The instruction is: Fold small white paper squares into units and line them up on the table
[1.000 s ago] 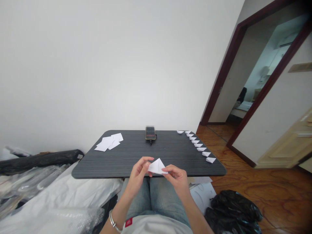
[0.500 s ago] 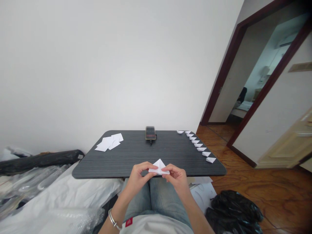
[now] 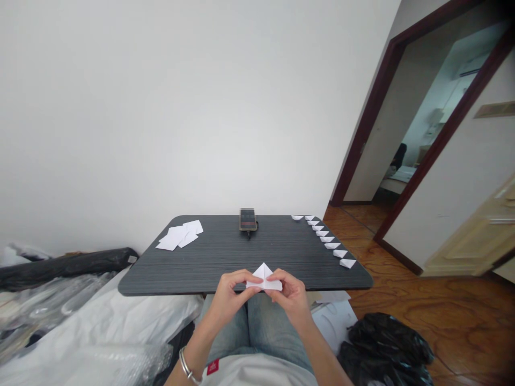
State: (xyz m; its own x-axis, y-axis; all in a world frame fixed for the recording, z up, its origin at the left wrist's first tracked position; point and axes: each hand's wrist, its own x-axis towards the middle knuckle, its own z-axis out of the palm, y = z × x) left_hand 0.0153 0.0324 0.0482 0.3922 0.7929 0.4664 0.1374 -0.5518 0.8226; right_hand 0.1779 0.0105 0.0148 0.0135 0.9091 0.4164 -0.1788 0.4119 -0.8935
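I hold a small folded white paper triangle (image 3: pixel 264 276) at the near edge of the dark table (image 3: pixel 225 260). My left hand (image 3: pixel 230 292) pinches its left side and my right hand (image 3: pixel 290 294) pinches its right side, thumbs on top. Both hands hover just over the table's front edge, above my lap in blue jeans. A silver bracelet is on my left wrist.
A loose pile of white paper sheets (image 3: pixel 180 235) lies at the table's far left. Several folded paper pieces (image 3: pixel 328 239) run in a row along the right edge. A phone (image 3: pixel 248 219) stands at the back middle. Plastic wrap lies left, a black bag (image 3: pixel 384 348) right.
The paper triangle has come down from a raised tilt to lie low between my hands, and both hands have drawn closer together on it.
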